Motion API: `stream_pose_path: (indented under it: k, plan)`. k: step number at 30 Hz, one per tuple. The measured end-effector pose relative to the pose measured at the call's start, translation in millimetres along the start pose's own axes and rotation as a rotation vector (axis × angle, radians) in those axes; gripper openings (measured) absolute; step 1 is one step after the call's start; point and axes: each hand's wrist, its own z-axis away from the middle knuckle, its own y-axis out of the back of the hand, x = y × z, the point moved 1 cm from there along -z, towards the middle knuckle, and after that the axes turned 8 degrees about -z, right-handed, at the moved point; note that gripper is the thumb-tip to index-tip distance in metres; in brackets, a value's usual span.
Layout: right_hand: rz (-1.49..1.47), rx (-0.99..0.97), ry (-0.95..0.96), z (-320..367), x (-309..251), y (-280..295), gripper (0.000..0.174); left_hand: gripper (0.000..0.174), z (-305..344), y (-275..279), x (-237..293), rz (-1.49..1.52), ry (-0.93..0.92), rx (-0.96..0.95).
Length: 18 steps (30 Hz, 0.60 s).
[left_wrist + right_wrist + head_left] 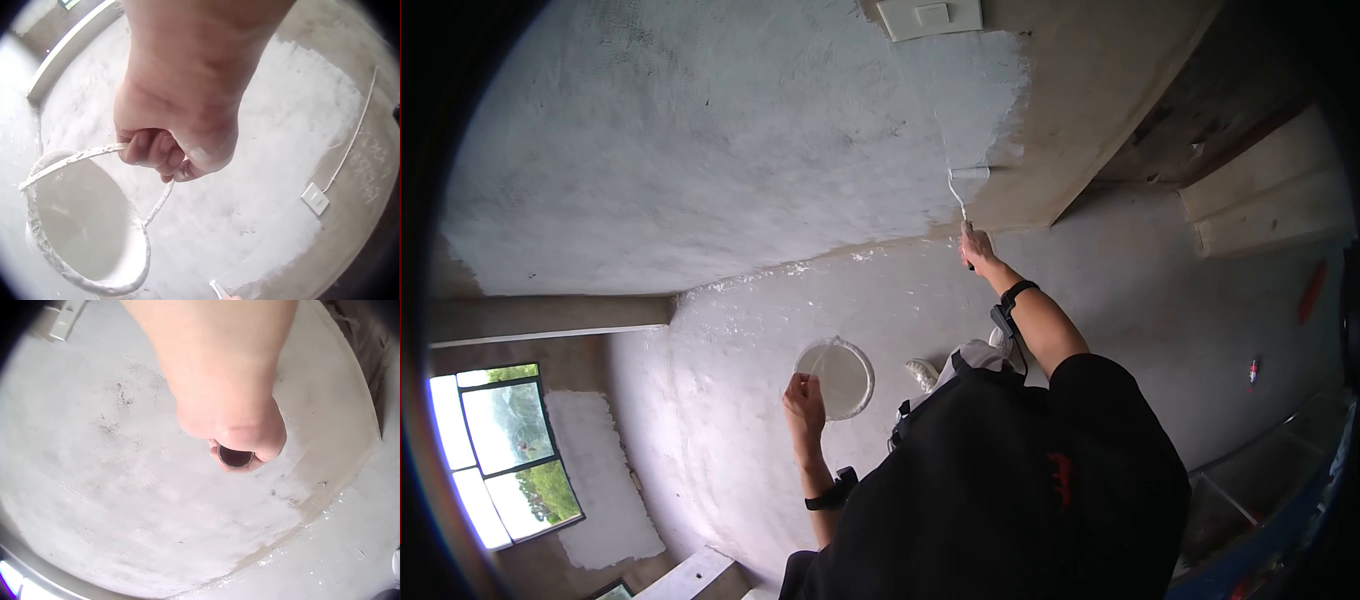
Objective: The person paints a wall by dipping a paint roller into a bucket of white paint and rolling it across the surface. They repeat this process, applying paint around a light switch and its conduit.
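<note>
My right hand [976, 246] grips the handle of a small paint roller [970, 173], whose head lies against the wall near its lower edge, at the border of the pale coat. In the right wrist view the fingers of my right hand [240, 440] wrap round the handle, its hollow end [235, 456] showing; the roller head is hidden. My left hand [804, 402] holds up a bucket [868, 378] by its handle. The left wrist view shows my left hand [178, 134] curled round the white-spattered bucket handle [78, 156], the bucket [144, 250] hanging below, pale inside.
A white switch plate [930, 16] is on the wall [730, 150], at the top. White specks dot the floor [910, 300] along the wall's foot. A small red and white object [1254, 371] lies on the floor at the right. A window [510, 440] is at the far left.
</note>
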Motion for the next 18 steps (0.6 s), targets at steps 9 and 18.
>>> stream_pose_path:
  k: [9, 18]
  plan:
    - [-0.097, -0.082, 0.239, 74.8, -58.0, 23.9, 0.054, 0.019, 3.8, -4.9, -14.9, 0.033, -0.006, 0.066]
    - [-0.128, -0.116, 0.276, 155.5, -158.1, 45.7, 0.051, 0.020, 2.8, -2.8, -11.4, 0.070, -0.039, 0.054]
